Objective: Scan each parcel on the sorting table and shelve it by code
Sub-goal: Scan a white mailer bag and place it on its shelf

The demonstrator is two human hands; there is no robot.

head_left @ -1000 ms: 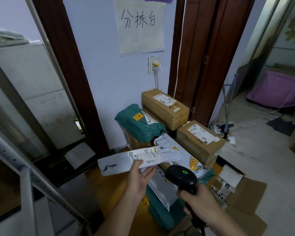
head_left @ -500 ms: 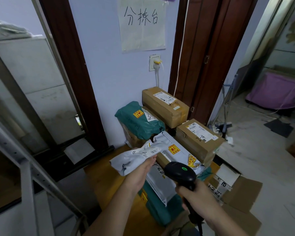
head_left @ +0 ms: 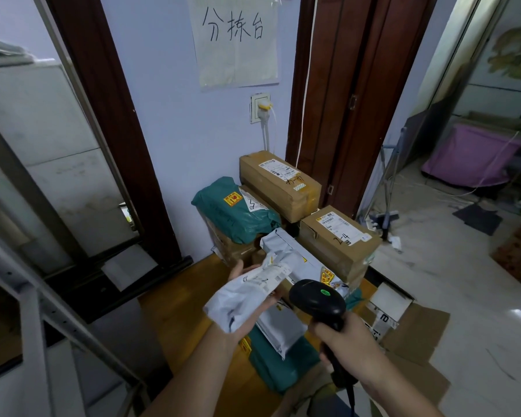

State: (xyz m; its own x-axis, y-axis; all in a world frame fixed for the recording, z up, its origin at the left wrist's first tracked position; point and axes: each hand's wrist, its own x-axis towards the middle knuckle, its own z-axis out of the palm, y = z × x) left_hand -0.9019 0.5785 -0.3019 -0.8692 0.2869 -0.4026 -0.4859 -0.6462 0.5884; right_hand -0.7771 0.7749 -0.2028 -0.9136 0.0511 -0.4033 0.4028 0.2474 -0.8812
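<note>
Left hand (head_left: 247, 314) cradles white mailer (head_left: 247, 291) from beneath, fingers curled round its edge, above table's near middle; right hand (head_left: 348, 341) wrapped tight round scanner (head_left: 318, 299) grip, head just beside label. Best move, by the look: flatten crumpled label, tilt it square to scanner window, hold steady. Count on table (head_left: 169, 308): two brown boxes in clear view, two green bags, one large grey mailer, one more brown box half hidden

Left hand (head_left: 247, 308) turned grey parcel (head_left: 247, 293) lengthwise twd scanner (head_left: 318, 299).
</note>
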